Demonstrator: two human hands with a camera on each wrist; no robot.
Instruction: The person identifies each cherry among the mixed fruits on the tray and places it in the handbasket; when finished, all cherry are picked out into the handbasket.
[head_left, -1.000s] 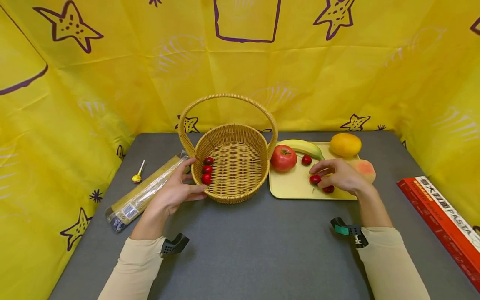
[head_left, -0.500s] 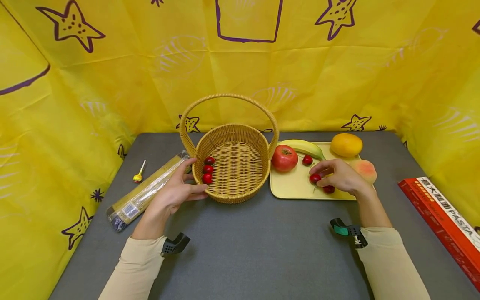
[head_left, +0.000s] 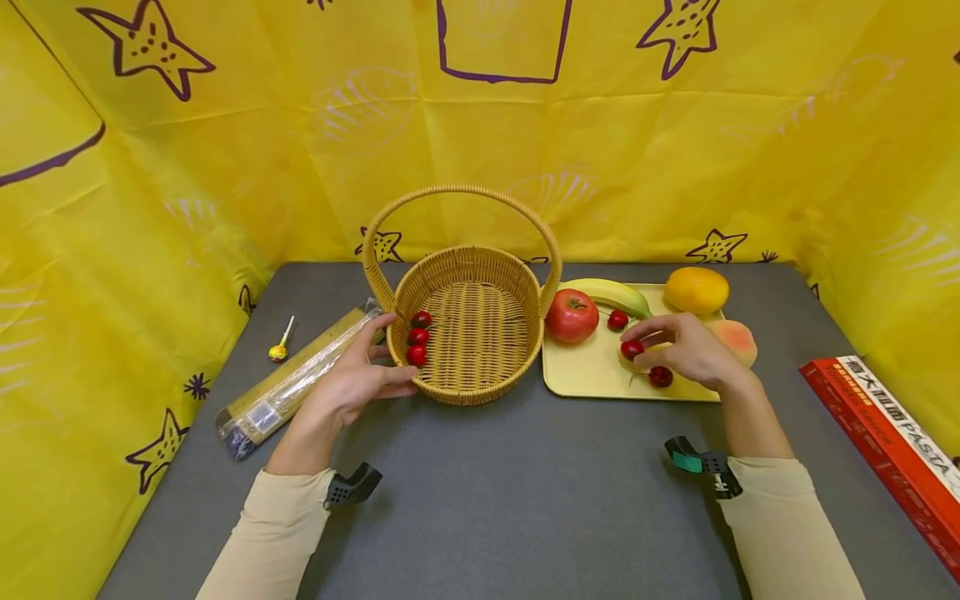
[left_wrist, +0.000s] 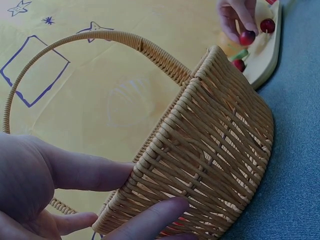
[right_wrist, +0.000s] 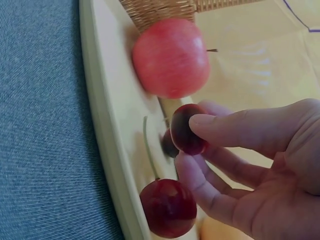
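Pinching 1 cherry [head_left: 632,350]: right hand [head_left: 688,348], fingertips nearly together; left hand [head_left: 354,383], spread, touching basket [head_left: 467,394].

The left hand [head_left: 360,379] is spread while the right hand [head_left: 690,350] pinches, both forearms [head_left: 787,533] extended forward.

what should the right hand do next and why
Probably carry the pinched cherry left to the wicker basket: the right hand grips it over the tray, the left hand holds the basket's rim, and three cherries lie inside.
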